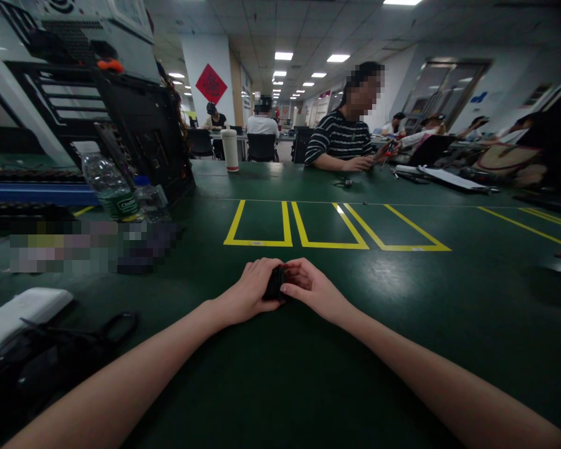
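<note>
A small black object (273,284), dark and blocky, is between my two hands just above or on the green table (280,374); I cannot make out its kind. My left hand (247,288) is closed round its left side, fingers over the top and thumb along the near edge. From the other side, my right hand (316,290) curls its fingers and thumb against the right end. The fingers cover much of the object. Just beyond the hands lie yellow tape outlines (258,243) on the tabletop.
At left stand a large bottle (107,184), a smaller blue-capped bottle (149,199) and an open computer case (144,131). A white power strip (25,318) and black cables (51,355) lie nearer. A cup (230,149) and a person in stripes (341,140) are across the table.
</note>
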`<move>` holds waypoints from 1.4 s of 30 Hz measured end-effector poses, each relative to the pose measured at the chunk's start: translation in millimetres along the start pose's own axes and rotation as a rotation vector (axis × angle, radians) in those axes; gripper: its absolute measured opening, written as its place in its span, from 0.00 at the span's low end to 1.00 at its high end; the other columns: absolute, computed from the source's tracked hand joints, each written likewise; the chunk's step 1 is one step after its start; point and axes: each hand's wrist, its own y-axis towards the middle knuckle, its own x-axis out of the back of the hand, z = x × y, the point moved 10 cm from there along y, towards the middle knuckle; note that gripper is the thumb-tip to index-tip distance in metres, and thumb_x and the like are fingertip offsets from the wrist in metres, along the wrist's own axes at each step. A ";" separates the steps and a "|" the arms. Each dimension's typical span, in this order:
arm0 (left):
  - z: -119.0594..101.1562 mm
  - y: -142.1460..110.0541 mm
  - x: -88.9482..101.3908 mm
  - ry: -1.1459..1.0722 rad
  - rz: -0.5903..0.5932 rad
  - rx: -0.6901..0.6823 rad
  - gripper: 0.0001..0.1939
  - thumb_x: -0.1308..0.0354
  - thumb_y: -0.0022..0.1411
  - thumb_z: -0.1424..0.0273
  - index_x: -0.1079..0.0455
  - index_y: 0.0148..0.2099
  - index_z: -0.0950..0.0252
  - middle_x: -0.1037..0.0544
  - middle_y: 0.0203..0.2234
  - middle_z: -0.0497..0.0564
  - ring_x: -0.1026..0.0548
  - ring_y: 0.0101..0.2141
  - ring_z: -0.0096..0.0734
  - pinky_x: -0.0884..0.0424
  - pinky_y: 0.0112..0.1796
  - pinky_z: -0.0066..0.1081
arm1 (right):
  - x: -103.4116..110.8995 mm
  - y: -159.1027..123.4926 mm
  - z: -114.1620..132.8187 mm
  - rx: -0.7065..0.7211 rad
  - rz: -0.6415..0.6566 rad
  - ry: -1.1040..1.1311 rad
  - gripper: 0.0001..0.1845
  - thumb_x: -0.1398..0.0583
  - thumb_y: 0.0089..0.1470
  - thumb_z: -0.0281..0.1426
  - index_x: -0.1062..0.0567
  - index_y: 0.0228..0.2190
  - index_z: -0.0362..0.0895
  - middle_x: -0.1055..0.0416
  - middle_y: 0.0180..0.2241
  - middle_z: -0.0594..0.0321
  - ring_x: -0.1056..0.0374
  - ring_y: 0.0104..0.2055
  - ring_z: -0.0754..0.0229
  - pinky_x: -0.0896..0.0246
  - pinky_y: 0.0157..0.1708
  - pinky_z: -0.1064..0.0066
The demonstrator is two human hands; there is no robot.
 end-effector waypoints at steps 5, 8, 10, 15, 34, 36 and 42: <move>0.3 0.3 -0.1 0.021 -0.025 -0.020 0.28 0.41 0.51 0.72 0.50 0.52 0.61 0.37 0.45 0.55 0.36 0.44 0.41 0.38 0.43 0.42 | -5.8 -1.2 0.4 0.006 0.076 -0.006 0.16 0.39 0.46 0.31 0.37 0.38 0.45 0.35 0.38 0.63 0.34 0.40 0.61 0.37 0.42 0.62; 1.6 0.4 -2.2 0.038 -0.025 -0.021 0.28 0.41 0.51 0.72 0.49 0.51 0.62 0.36 0.44 0.55 0.35 0.43 0.41 0.38 0.43 0.42 | -8.3 -2.1 2.1 0.035 0.100 0.025 0.19 0.38 0.43 0.29 0.38 0.38 0.46 0.36 0.38 0.64 0.35 0.40 0.61 0.38 0.42 0.63; 2.3 0.2 -2.7 0.043 -0.037 -0.026 0.28 0.41 0.50 0.73 0.50 0.51 0.62 0.37 0.44 0.54 0.36 0.43 0.41 0.38 0.43 0.41 | -8.8 -2.0 1.8 0.038 0.099 0.037 0.16 0.39 0.46 0.30 0.38 0.38 0.46 0.36 0.38 0.64 0.35 0.41 0.61 0.38 0.42 0.63; 4.6 -0.1 -2.0 0.024 -0.062 -0.017 0.30 0.40 0.50 0.72 0.50 0.52 0.61 0.37 0.45 0.54 0.36 0.43 0.41 0.38 0.43 0.41 | -3.9 0.4 0.5 0.020 0.045 0.017 0.09 0.44 0.51 0.33 0.36 0.36 0.46 0.36 0.37 0.64 0.35 0.40 0.61 0.38 0.41 0.63; 2.1 0.1 -2.1 0.012 -0.029 -0.019 0.29 0.41 0.51 0.72 0.50 0.52 0.61 0.36 0.44 0.54 0.36 0.44 0.40 0.38 0.44 0.41 | -5.0 0.3 2.2 0.024 0.056 0.043 0.11 0.43 0.50 0.31 0.37 0.37 0.45 0.36 0.38 0.64 0.36 0.43 0.61 0.38 0.44 0.62; 4.2 0.3 -1.1 0.018 -0.054 -0.007 0.30 0.40 0.50 0.72 0.50 0.52 0.61 0.36 0.44 0.54 0.36 0.44 0.41 0.38 0.43 0.42 | -3.6 0.9 -1.0 0.005 0.035 0.028 0.13 0.42 0.49 0.32 0.37 0.38 0.45 0.36 0.39 0.62 0.36 0.43 0.60 0.38 0.44 0.62; 4.6 0.4 -2.6 0.021 -0.051 -0.017 0.29 0.40 0.50 0.72 0.50 0.52 0.60 0.37 0.45 0.54 0.36 0.44 0.42 0.39 0.43 0.42 | -7.4 -0.8 -0.3 0.002 0.087 0.013 0.14 0.41 0.48 0.31 0.37 0.38 0.46 0.36 0.39 0.63 0.35 0.41 0.60 0.37 0.42 0.61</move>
